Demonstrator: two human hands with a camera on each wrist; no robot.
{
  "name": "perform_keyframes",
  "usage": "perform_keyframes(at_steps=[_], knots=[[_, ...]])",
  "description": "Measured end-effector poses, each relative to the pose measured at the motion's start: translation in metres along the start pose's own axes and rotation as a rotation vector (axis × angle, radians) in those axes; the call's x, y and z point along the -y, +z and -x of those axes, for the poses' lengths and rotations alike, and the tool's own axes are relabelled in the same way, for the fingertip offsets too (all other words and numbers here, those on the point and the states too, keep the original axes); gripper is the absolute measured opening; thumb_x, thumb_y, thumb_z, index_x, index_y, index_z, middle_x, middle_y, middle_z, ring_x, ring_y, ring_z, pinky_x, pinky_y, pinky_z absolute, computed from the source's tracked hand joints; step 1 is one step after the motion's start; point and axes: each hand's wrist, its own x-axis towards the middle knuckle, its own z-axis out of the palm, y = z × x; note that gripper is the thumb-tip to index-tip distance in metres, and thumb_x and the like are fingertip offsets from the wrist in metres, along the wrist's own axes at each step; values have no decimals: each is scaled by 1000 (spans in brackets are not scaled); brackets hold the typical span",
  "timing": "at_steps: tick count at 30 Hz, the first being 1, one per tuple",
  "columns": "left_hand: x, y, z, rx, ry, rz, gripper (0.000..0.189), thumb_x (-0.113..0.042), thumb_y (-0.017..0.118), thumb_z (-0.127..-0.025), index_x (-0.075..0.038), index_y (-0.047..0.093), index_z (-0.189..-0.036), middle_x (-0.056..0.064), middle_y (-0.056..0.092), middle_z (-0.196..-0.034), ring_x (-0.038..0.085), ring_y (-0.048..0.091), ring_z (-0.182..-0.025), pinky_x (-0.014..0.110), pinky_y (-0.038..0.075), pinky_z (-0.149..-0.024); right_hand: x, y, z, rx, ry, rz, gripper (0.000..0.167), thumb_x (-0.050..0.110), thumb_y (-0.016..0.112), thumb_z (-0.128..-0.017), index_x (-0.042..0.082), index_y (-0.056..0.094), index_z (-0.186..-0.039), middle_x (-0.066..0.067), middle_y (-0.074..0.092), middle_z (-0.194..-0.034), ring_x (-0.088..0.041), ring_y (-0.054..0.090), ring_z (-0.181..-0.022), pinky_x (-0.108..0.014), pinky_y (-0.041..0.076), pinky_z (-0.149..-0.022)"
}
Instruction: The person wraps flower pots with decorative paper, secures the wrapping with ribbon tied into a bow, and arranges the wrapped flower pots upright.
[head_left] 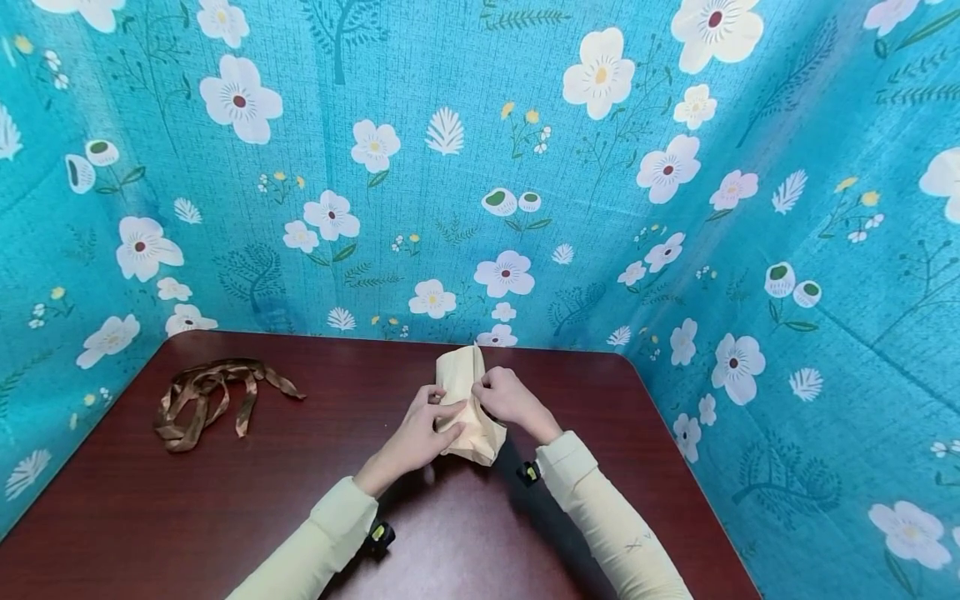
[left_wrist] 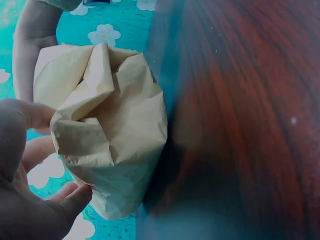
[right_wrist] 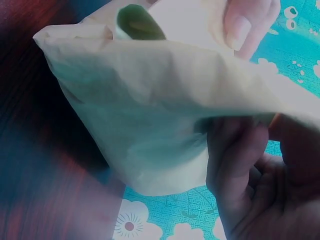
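A folded bundle of tan wrapping paper stands up from the table near its far side, creased and flared at the near end. On its left side, my left hand grips the paper, thumb and forefinger across the front. My right hand pinches the paper's right edge, fingers curled in the right wrist view. There, a small green curled piece pokes out past the paper's fold. What lies deeper inside the wrap is hidden. The left wrist view shows the overlapping folds of the paper at its end.
A loose heap of brown satin ribbon lies at the far left of the dark red table. Blue flowered cloth hangs behind the table and along its sides.
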Motion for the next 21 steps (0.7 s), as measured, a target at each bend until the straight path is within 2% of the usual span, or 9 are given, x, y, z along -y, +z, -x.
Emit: perform_keyframes(at_steps=[11, 16, 21], knots=[[1, 7, 4, -54, 54, -46, 38, -14, 75, -92, -5, 70, -129, 27, 50, -131, 38, 52, -118, 52, 46, -99, 7, 4, -1, -5, -29, 54, 47, 13, 50, -95, 19, 36, -50, 8, 29, -46, -9, 29, -40, -24, 29, -43], [4, 9, 4, -106, 76, -61, 39, -15, 78, -89, -5, 72, -127, 22, 56, -123, 35, 54, -118, 49, 49, -94, 7, 7, -2, 22, -21, 11, 48, 13, 50, -97, 19, 38, -50, 8, 30, -45, -8, 28, -40, -24, 29, -43], [6, 7, 4, -161, 62, -15, 46, -14, 85, -83, -3, 72, -126, 16, 63, -118, 30, 63, -109, 45, 54, -86, 5, 7, -1, 77, -32, -72, 53, 22, 49, -105, 17, 43, -52, 7, 34, -46, -9, 29, -41, -24, 29, -44]])
